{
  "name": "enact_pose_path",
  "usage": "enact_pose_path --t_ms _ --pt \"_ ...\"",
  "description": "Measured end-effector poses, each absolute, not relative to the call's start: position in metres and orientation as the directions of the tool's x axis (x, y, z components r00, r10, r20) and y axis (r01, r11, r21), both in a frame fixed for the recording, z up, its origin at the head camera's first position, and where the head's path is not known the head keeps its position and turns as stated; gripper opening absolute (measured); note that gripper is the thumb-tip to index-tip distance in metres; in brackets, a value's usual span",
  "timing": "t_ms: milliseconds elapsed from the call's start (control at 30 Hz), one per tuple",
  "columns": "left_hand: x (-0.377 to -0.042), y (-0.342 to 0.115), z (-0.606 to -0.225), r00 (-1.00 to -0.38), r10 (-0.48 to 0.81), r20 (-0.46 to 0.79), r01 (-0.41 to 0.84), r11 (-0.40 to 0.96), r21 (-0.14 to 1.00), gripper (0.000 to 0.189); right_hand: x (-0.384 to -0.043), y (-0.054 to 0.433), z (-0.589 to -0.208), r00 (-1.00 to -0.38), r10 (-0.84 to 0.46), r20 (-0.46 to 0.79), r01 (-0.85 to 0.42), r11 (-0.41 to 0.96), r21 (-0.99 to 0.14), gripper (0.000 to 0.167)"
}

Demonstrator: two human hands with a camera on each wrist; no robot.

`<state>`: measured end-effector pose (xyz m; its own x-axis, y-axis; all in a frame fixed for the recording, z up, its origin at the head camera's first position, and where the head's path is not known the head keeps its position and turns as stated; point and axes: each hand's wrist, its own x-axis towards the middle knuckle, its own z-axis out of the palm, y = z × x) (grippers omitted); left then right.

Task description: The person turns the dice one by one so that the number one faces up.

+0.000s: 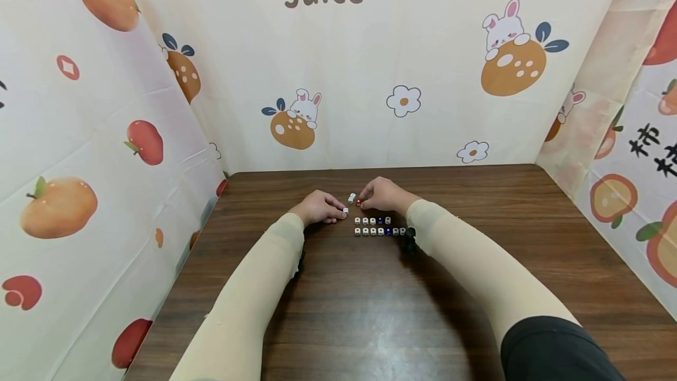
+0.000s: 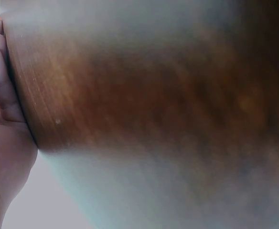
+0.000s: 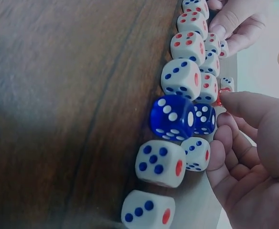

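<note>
Near the back of the table, my left hand (image 1: 317, 207) pinches a white die (image 1: 345, 210) between thumb and fingers. Across from it, my right hand (image 1: 388, 194) holds a small red die (image 1: 358, 203) at its fingertips; in the right wrist view the thumb mostly covers this red die (image 3: 220, 97). White dice (image 1: 351, 197) lie between the two hands. Nearer to me run two straight rows of dice, mostly white (image 1: 365, 231), each with one blue die (image 3: 173, 117). Only the palm side of the left hand (image 2: 5, 157) appears in the left wrist view.
The rows stand on a brown wood-grain table (image 1: 344, 310). A printed cloth (image 1: 338, 75) hangs behind the table's far edge and along both sides. The right wrist sits close to the right end of the front row.
</note>
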<state>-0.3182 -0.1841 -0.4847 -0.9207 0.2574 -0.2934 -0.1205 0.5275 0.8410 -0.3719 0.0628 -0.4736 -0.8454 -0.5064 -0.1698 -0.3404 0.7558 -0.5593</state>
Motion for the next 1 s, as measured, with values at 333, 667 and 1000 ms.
enact_pose_path --t_ms 333,667,1000 --pt "-0.3178 -0.1854 -0.4841 -0.92 0.266 -0.287 -0.11 0.528 0.842 0.022 -0.3728 0.0596 -0.4766 -0.844 -0.511 -0.161 -0.356 0.761 -0.543 0.022" --pt "-0.3222 -0.1854 -0.4877 -0.919 0.256 -0.301 -0.124 0.537 0.834 0.022 -0.3685 0.0585 -0.4784 -0.86 -0.491 -0.143 -0.346 0.765 -0.543 0.016" --pt "-0.3228 -0.1861 -0.4881 -0.918 0.259 -0.3 -0.117 0.545 0.83 0.022 -0.3683 0.0544 -0.4779 -0.87 -0.476 -0.129 -0.347 0.776 -0.526 0.019"
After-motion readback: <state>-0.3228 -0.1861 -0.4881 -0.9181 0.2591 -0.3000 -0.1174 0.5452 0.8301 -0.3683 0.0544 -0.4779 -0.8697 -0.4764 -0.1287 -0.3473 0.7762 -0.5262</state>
